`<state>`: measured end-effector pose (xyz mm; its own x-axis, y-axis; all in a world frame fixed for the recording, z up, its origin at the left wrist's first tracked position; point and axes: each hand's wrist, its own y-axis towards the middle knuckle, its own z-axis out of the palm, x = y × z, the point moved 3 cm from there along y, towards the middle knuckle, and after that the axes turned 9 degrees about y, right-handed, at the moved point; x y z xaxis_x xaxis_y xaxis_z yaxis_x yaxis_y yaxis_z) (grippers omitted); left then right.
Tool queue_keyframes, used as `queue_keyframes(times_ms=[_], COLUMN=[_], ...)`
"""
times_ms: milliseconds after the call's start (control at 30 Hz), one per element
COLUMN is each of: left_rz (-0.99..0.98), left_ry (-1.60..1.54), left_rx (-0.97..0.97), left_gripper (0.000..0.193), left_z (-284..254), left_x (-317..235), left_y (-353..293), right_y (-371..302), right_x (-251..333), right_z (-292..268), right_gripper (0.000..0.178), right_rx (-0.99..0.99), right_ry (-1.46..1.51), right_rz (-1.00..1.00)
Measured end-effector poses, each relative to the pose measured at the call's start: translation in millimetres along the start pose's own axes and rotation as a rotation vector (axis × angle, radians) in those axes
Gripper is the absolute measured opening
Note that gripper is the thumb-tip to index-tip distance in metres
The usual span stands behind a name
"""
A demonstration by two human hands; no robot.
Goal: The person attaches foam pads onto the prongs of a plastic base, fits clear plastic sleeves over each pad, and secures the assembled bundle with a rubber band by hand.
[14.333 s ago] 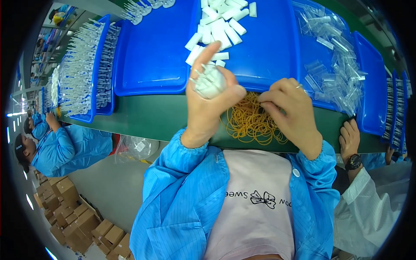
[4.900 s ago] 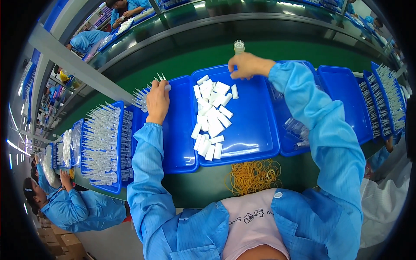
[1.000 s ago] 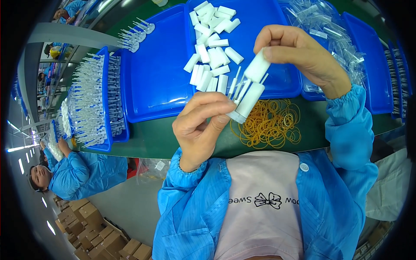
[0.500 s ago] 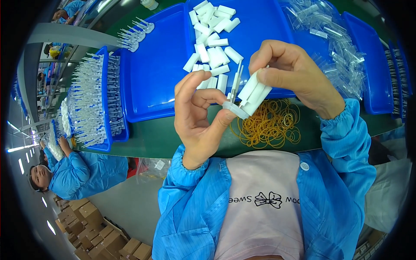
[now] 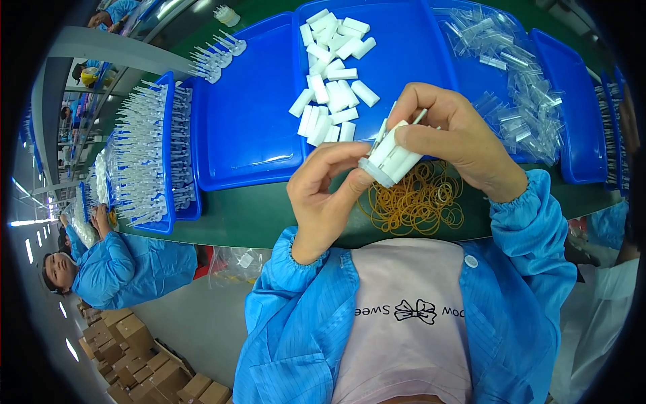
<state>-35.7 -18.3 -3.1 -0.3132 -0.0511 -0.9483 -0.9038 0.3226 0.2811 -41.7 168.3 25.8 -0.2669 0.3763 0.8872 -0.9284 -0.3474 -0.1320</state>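
Note:
In front of my chest, my left hand (image 5: 323, 202) pinches the round translucent base (image 5: 375, 172) of a part with thin upright prongs. My right hand (image 5: 461, 138) is closed around white rectangular blocks (image 5: 398, 156) standing on that base, thumb in front and fingers behind. Prong ends stick out past the right fingers, and the part leans up and to the right. My right fingers partly hide the blocks, so I cannot tell how they sit on the prongs. Beneath my hands lies a heap of yellow-brown rubber bands (image 5: 420, 205) on the green table (image 5: 262, 222).
Loose white blocks (image 5: 340, 94) lie in a blue tray (image 5: 249, 128) beyond my hands. Clear plastic pieces (image 5: 521, 101) fill another tray at right. Many pronged parts (image 5: 138, 158) stand in blue bins at left. A person in blue (image 5: 141, 269) sits at left, near cardboard boxes (image 5: 138, 337).
My right hand has moved slightly down, and the white blocks now sit closer against the prongs. My left hand has shifted a little right, still pinching the base.

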Motion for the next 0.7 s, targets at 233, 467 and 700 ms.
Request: queue_keyframes(times_ms=[233, 467, 700], left_rz=[-0.225, -0.205, -0.180], left_ry=[-0.187, -0.158, -0.100], left_rx=[-0.170, -0.289, -0.282], left_gripper=[0.023, 0.024, 0.022], left_z=[-18.4, -25.0, -26.4], left_x=[16.7, 16.3, 20.0], left_y=[-4.7, -2.6, -1.9], right_y=[46.6, 79.6, 73.1], right_x=[0.0, -49.7, -25.9], right_z=[-29.2, -44.9, -59.8], right_gripper=[0.030, 0.023, 0.011], right_rx=[-0.110, -0.224, -0.242], right_ry=[-0.776, -1.486, -1.019], right_rz=[-0.417, -0.579, -0.473])
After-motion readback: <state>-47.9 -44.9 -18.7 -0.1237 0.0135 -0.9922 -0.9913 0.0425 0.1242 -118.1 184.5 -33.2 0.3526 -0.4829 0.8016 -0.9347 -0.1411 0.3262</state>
